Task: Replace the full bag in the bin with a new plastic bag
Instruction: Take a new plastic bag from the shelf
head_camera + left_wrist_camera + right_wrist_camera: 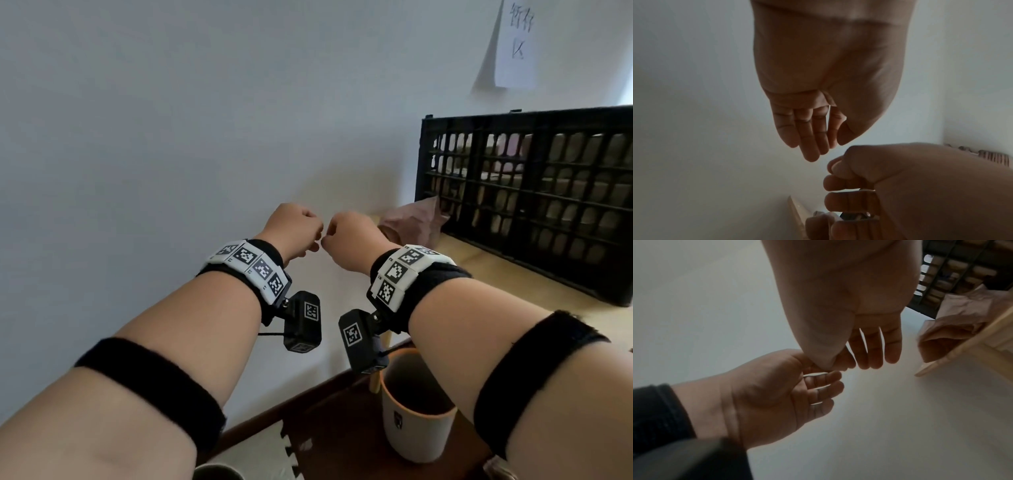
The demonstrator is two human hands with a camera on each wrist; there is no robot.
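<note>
Both my hands are raised side by side in front of a bare white wall, knuckles almost touching. The left hand (294,228) (828,151) (777,391) has loosely curled fingers and a bare palm with nothing in it. The right hand (349,236) (846,365) (900,186) is curled like a fist, thumb tip against the index finger; nothing shows between them. The bin (394,425), white with an orange rim, stands on the floor below my right forearm. A crumpled pinkish plastic bag (411,222) (953,331) lies on the table corner just right of my right hand.
A black lattice crate (527,192) holding brown things stands on the pale wooden table (496,274) at the right. A paper note (517,44) hangs on the wall above. Dark floor and a light puzzle mat (260,455) lie below; another round rim (215,474) shows at the bottom edge.
</note>
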